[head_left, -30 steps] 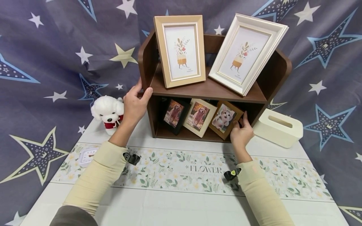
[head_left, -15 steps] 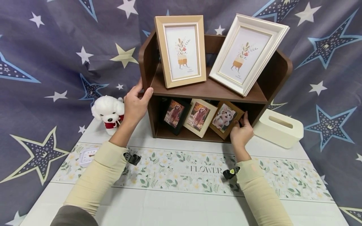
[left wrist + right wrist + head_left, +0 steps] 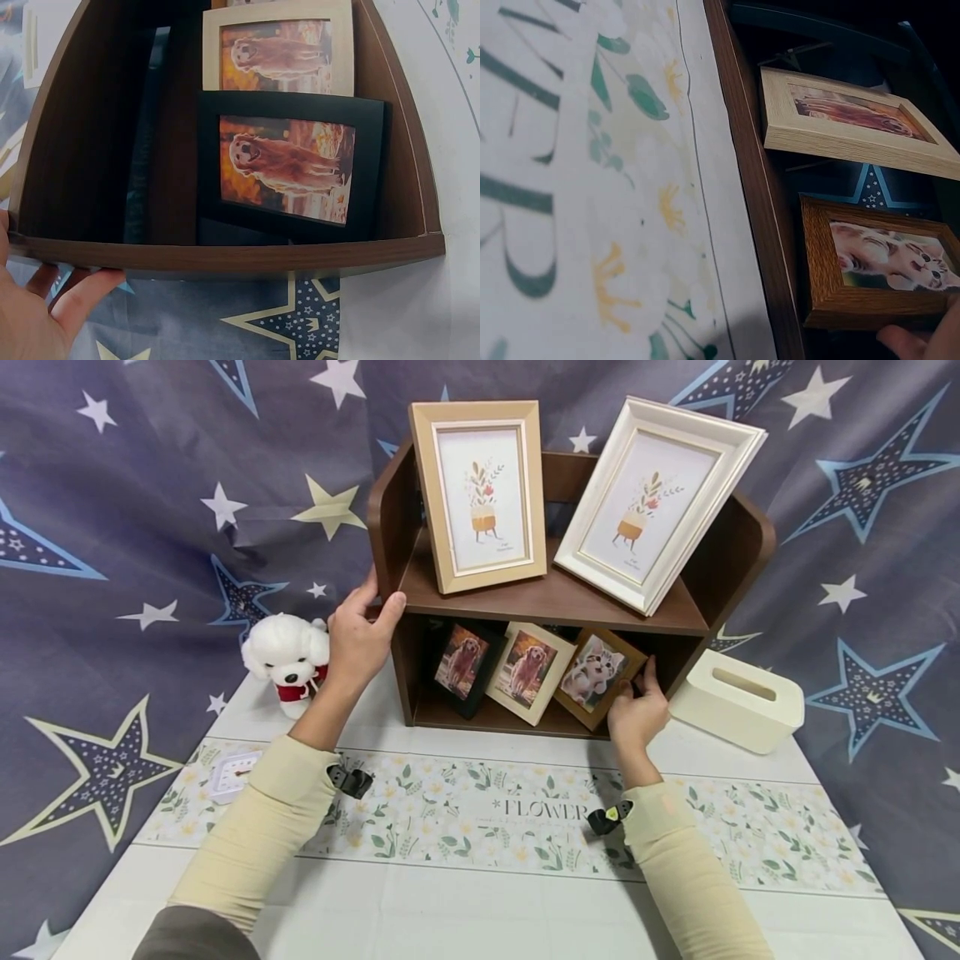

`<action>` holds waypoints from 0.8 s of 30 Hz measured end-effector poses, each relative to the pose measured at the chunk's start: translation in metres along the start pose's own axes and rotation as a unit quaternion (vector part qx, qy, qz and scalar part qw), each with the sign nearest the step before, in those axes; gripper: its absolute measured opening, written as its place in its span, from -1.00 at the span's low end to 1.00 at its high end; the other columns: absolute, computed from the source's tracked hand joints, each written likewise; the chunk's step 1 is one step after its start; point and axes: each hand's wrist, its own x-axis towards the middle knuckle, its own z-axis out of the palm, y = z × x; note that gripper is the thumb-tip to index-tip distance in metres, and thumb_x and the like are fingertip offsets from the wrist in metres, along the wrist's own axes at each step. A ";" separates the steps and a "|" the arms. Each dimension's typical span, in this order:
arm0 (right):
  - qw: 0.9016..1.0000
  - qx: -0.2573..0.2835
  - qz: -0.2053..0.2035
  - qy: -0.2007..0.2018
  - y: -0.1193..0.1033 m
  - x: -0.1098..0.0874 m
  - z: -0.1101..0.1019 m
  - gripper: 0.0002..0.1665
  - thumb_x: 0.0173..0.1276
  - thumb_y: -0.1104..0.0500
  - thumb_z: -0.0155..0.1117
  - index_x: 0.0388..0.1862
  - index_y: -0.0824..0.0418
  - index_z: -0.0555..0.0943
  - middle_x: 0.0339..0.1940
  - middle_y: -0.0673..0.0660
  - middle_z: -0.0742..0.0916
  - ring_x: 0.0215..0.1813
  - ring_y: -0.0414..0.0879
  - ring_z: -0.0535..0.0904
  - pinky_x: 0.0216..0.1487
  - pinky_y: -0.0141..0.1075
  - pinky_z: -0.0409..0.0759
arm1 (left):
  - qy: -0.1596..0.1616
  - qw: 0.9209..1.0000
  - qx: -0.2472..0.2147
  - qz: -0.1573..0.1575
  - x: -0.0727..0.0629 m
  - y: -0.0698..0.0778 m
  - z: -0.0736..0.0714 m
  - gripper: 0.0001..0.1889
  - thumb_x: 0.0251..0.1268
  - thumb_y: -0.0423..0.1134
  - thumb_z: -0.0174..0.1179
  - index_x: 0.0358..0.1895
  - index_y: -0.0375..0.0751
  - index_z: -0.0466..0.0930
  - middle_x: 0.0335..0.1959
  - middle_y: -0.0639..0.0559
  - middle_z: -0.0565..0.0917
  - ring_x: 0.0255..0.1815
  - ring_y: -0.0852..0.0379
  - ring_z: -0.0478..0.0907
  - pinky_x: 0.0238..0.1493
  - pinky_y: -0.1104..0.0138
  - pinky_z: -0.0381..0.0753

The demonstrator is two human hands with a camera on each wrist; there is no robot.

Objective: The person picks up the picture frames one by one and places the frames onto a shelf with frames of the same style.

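A dark brown two-tier shelf (image 3: 555,602) stands at the back in the head view. My left hand (image 3: 360,635) grips its left side panel, thumb in front and fingers behind, as the left wrist view also shows. In the lower tier, my right hand (image 3: 637,714) holds the right edge of a brown picture frame (image 3: 817,277) with a kitten photo, which leans tilted. Beside it on the left lean a cream picture frame (image 3: 542,693) and a black picture frame (image 3: 292,105), both with a dog photo. Part of the right hand's grip is hidden by the frame in the right wrist view.
The upper tier bears a tan picture frame (image 3: 423,485) and a tilted white picture frame (image 3: 697,539). Left of the shelf stand a white plush dog (image 3: 277,647) and a small clock (image 3: 228,777). A cream tissue box (image 3: 738,718) stands right. A floral runner (image 3: 450,827) crosses the table.
My right hand and wrist have shifted very slightly left, staying at the brown picture frame's edge. The left hand keeps its place on the shelf.
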 end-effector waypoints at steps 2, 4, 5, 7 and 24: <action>1.000 0.001 0.001 0.000 0.000 0.000 0.000 -0.30 0.40 0.31 0.27 0.47 -0.12 0.47 0.09 0.19 0.79 0.23 0.06 0.68 0.45 -0.08 0.44 | -0.001 1.000 0.001 0.000 -0.001 0.000 0.000 -0.45 0.42 -0.09 0.26 0.45 0.10 0.46 0.16 -0.19 0.71 0.14 -0.08 0.65 0.15 0.04 0.65; 1.000 0.002 0.004 0.000 0.001 -0.001 -0.001 -0.30 0.40 0.31 0.26 0.47 -0.12 0.47 0.09 0.19 0.79 0.23 0.05 0.69 0.44 -0.09 0.46 | -0.002 1.000 0.002 0.001 -0.001 0.000 0.000 -0.45 0.42 -0.09 0.25 0.46 0.10 0.45 0.17 -0.19 0.71 0.15 -0.08 0.65 0.16 0.04 0.64; 1.000 0.003 0.006 -0.001 0.001 -0.001 -0.001 -0.30 0.40 0.31 0.25 0.47 -0.12 0.47 0.10 0.19 0.79 0.23 0.04 0.69 0.43 -0.09 0.48 | -0.003 1.000 0.002 0.001 -0.001 0.000 0.000 -0.45 0.42 -0.09 0.25 0.46 0.10 0.45 0.17 -0.19 0.71 0.14 -0.08 0.65 0.16 0.05 0.64; 1.000 0.008 0.010 -0.004 0.001 -0.002 -0.002 -0.29 0.40 0.31 0.24 0.48 -0.12 0.46 0.14 0.20 0.77 0.23 0.02 0.69 0.40 -0.09 0.51 | -0.002 1.000 0.004 0.002 -0.001 0.001 0.000 -0.45 0.42 -0.08 0.25 0.45 0.11 0.46 0.17 -0.18 0.71 0.15 -0.09 0.65 0.18 0.04 0.63; 0.997 0.005 -0.016 -0.082 -0.005 -0.018 -0.023 -0.19 0.39 0.17 0.26 0.60 -0.07 0.28 0.33 0.15 0.67 0.11 0.08 0.74 0.14 -0.06 0.68 | -0.004 1.000 -0.025 -0.014 -0.019 -0.001 -0.012 -0.30 0.39 -0.03 0.29 0.55 0.30 0.25 0.26 -0.05 0.68 0.05 -0.04 0.72 -0.05 0.50 0.59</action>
